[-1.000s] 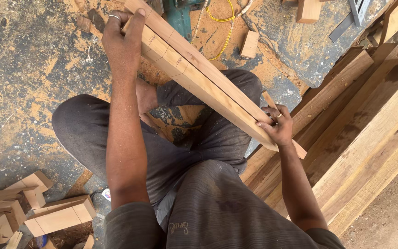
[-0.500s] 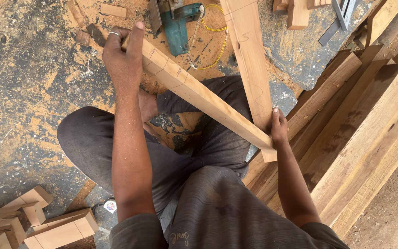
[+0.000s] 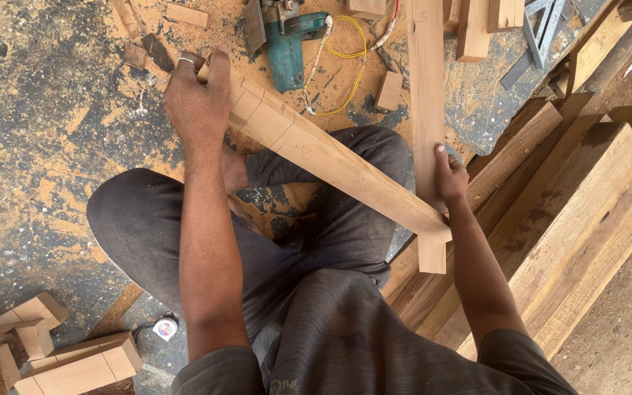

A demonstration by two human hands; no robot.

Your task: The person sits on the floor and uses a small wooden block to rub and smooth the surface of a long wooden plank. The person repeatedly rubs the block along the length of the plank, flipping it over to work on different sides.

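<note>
Here we are gripping two wooden boards above our lap. Our left hand (image 3: 197,102) is closing around the slanted board (image 3: 330,157), near the teal power tool (image 3: 287,40). Our right hand (image 3: 449,175) is clasping the upright board (image 3: 429,95) crossing beneath it.

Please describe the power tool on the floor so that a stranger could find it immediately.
Look at the sawdust-covered floor beyond the seated person's knees, just past the slanted wooden bar held by the left hand. The power tool lies there, the only teal object among pale wood pieces, beside a yellow cord.
</note>
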